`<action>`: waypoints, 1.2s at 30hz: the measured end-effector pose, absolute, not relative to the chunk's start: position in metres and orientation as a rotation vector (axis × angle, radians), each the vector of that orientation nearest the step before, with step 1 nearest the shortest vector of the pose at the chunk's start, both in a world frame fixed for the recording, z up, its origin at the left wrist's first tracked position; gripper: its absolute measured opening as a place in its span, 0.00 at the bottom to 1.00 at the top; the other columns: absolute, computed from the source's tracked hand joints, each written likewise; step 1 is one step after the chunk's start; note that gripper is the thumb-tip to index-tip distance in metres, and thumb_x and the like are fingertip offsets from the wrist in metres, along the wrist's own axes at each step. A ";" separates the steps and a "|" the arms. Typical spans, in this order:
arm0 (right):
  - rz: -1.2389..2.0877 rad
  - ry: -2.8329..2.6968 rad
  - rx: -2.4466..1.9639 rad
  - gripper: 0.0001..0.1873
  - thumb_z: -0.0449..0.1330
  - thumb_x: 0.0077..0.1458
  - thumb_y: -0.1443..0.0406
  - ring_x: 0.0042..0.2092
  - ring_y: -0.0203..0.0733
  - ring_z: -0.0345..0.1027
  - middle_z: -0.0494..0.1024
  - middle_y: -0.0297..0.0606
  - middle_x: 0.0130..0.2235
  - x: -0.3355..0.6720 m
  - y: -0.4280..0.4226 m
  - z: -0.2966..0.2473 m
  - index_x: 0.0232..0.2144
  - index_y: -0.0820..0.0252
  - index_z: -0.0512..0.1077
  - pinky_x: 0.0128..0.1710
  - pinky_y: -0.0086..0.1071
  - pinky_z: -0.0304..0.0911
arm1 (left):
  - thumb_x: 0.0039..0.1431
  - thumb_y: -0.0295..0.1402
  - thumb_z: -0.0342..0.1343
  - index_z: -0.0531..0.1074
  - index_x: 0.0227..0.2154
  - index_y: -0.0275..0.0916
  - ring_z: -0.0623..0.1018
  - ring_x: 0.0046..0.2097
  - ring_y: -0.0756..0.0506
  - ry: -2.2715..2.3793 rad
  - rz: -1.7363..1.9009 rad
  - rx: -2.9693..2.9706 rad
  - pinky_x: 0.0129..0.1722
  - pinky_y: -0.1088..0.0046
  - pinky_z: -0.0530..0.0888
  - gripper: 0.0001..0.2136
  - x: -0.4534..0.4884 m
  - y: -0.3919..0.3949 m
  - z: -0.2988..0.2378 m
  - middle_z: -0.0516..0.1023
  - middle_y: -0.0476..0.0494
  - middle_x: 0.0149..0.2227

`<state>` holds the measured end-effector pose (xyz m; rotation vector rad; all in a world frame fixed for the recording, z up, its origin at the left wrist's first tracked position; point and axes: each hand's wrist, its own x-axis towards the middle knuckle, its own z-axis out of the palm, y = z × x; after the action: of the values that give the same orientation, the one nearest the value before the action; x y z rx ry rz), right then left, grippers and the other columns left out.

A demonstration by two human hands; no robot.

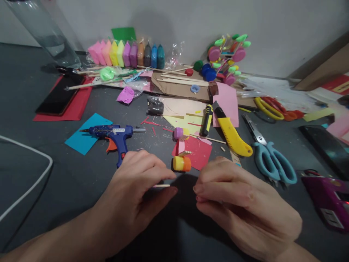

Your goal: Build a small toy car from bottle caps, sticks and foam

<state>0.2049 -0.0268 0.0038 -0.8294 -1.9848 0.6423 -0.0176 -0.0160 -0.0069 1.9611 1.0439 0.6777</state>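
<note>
My left hand (139, 189) has its fingers curled round a thin pale wooden stick (163, 186), whose end shows between thumb and forefinger. My right hand (240, 203) is closed in a pinch, and a bit of pink (200, 199) shows at its fingertips; whether that is a held piece or a fingertip I cannot tell. Just beyond the hands is a small piece with a yellow and orange clay wheel (181, 163), short stick ends and a purple and yellow clay wheel (180, 133). It rests against a red paper square (201, 151).
A blue glue gun (114, 131) lies on blue paper at left. Towards the right are a yellow utility knife (231, 133), blue-handled scissors (268, 156) and a purple device (325, 202). Colored clay packets (127, 54) and finished-looking clay models (227, 54) line the wall.
</note>
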 end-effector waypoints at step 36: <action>0.597 -2.032 -0.887 0.08 0.64 0.60 0.73 0.40 0.38 0.77 0.80 0.37 0.39 0.192 -0.027 0.002 0.39 0.56 0.75 0.39 0.31 0.75 | 0.53 0.38 0.72 0.84 0.31 0.41 0.70 0.30 0.54 0.657 0.586 0.629 0.31 0.78 0.67 0.07 -0.007 -0.013 -0.014 0.76 0.50 0.30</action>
<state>0.1917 -0.0271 0.0023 -0.8871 -2.0320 0.5972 -0.0065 -0.0133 -0.0144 0.6286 0.6568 0.5858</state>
